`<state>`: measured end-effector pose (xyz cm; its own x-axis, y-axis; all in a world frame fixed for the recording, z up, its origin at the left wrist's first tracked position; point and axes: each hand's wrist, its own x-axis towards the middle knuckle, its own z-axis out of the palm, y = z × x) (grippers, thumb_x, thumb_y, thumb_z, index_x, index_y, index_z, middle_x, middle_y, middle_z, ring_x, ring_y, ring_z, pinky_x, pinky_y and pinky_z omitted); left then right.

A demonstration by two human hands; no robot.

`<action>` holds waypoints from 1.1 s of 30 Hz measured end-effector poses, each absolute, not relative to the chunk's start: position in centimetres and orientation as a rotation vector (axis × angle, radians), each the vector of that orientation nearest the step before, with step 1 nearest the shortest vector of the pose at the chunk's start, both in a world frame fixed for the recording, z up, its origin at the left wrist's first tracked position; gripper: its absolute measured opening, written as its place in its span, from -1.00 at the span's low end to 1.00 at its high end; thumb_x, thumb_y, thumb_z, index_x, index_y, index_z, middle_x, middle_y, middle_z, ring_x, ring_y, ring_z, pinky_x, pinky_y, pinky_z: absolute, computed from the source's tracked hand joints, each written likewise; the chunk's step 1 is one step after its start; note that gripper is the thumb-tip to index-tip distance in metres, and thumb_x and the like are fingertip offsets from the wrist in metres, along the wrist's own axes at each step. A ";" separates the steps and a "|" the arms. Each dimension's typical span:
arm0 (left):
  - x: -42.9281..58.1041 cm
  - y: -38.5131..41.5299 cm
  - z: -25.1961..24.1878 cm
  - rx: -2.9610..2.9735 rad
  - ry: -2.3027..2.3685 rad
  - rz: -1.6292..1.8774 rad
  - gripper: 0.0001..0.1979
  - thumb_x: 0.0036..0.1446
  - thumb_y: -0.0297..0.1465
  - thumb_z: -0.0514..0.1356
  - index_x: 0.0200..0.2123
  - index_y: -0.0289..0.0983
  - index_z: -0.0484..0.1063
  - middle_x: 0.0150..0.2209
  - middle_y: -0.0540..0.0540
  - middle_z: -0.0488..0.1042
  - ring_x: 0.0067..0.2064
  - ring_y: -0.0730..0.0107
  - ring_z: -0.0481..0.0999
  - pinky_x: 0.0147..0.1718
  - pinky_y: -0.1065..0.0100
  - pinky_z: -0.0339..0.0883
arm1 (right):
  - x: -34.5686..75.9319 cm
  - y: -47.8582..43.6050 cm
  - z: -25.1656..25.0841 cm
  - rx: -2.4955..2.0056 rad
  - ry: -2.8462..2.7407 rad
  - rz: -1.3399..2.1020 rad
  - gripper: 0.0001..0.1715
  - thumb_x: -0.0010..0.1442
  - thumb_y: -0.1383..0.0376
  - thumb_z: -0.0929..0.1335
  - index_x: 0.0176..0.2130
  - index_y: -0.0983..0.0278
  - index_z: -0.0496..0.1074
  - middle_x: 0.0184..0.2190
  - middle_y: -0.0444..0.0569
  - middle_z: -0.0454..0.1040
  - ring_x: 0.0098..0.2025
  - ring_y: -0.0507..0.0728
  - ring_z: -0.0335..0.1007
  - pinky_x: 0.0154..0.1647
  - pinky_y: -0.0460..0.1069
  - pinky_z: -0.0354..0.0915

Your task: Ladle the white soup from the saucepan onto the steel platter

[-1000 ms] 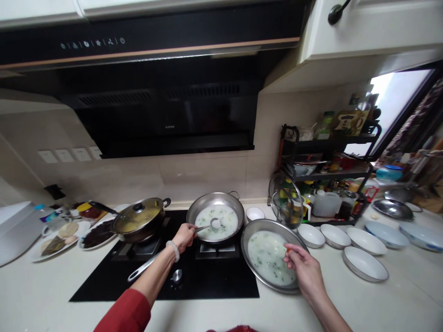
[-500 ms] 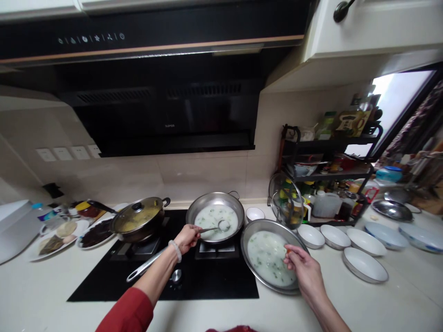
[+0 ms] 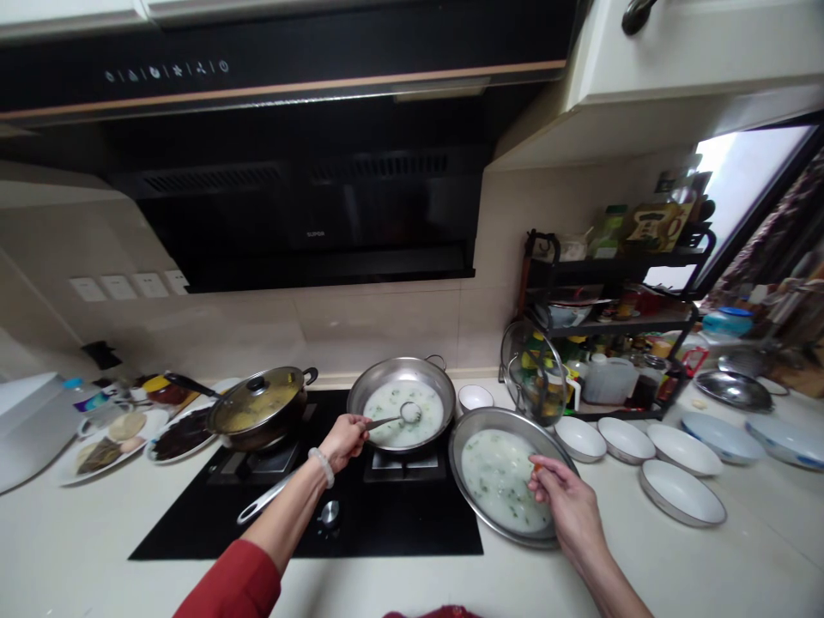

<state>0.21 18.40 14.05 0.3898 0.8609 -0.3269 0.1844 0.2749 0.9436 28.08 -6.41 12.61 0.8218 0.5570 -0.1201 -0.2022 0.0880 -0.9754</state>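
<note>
My left hand [image 3: 346,439], a bead bracelet at its wrist, is closed round the handle of a small metal ladle [image 3: 410,413]. The ladle's round bowl is at the surface of a white soup with green bits [image 3: 392,405], inside a steel wok [image 3: 361,386] on the right burner. My right hand [image 3: 563,498] pinches a small orange-red thing [image 3: 536,466] over the right side of a wide steel basin [image 3: 458,481]. What that thing is I cannot make out; the fingers cover most of it. More white soup with greens [image 3: 495,468] fills the basin.
A glass-lidded pan [image 3: 257,403] stands on the left burner of the black hob [image 3: 212,515]. Plates of food [image 3: 180,436] are further left. Several white bowls [image 3: 682,493] line the right counter, before a spice rack [image 3: 618,326]. A glass lid [image 3: 531,373] leans there.
The ladle's bowl has shifted slightly left and up in the wok, with my left hand moving a little left. My right hand keeps its pinch over the basin.
</note>
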 end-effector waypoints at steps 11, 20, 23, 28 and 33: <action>1.0 17.4 13.5 1.456 1.316 0.563 -0.80 0.13 -0.48 0.08 -0.16 -0.40 0.36 -0.69 0.16 0.21 -0.76 0.66 0.04 -0.74 0.51 -0.14 | 28.0 -6.4 12.6 -1.376 -0.324 0.585 -0.65 -0.28 0.20 0.42 -0.39 0.30 0.48 -0.65 -0.13 0.42 -0.57 0.05 0.29 -0.60 -0.08 0.19; 0.6 17.3 14.8 1.106 1.102 0.576 -0.91 0.05 -0.47 0.19 -0.36 -0.36 0.33 -0.72 0.16 0.19 -0.73 0.71 -0.01 -0.73 0.56 -0.24 | 28.2 -6.8 12.5 -1.371 -0.332 0.561 -0.65 -0.28 0.19 0.44 -0.40 0.30 0.48 -0.65 -0.12 0.42 -0.57 0.05 0.30 -0.60 -0.08 0.20; 0.5 17.2 14.9 1.108 1.089 0.599 -0.92 0.04 -0.47 0.19 -0.38 -0.36 0.33 -0.72 0.15 0.19 -0.73 0.71 0.01 -0.73 0.56 -0.25 | 28.2 -6.8 12.6 -1.380 -0.341 0.561 -0.65 -0.27 0.19 0.43 -0.39 0.29 0.48 -0.64 -0.13 0.42 -0.57 0.05 0.30 -0.60 -0.08 0.20; 0.5 16.9 15.0 1.296 1.143 0.673 -0.86 0.08 -0.44 0.16 -0.27 -0.37 0.33 -0.71 0.17 0.20 -0.75 0.71 0.01 -0.74 0.55 -0.25 | 27.9 -6.7 12.9 -1.386 -0.337 0.576 -0.65 -0.28 0.18 0.43 -0.40 0.29 0.48 -0.64 -0.13 0.42 -0.57 0.05 0.29 -0.60 -0.07 0.21; 0.0 17.1 15.4 1.229 1.081 0.672 -0.85 0.07 -0.41 0.17 -0.29 -0.36 0.31 -0.69 0.17 0.19 -0.73 0.72 -0.02 -0.73 0.56 -0.26 | 27.8 -6.7 12.9 -1.381 -0.332 0.578 -0.67 -0.27 0.21 0.43 -0.40 0.29 0.49 -0.63 -0.13 0.42 -0.57 0.05 0.30 -0.59 -0.07 0.21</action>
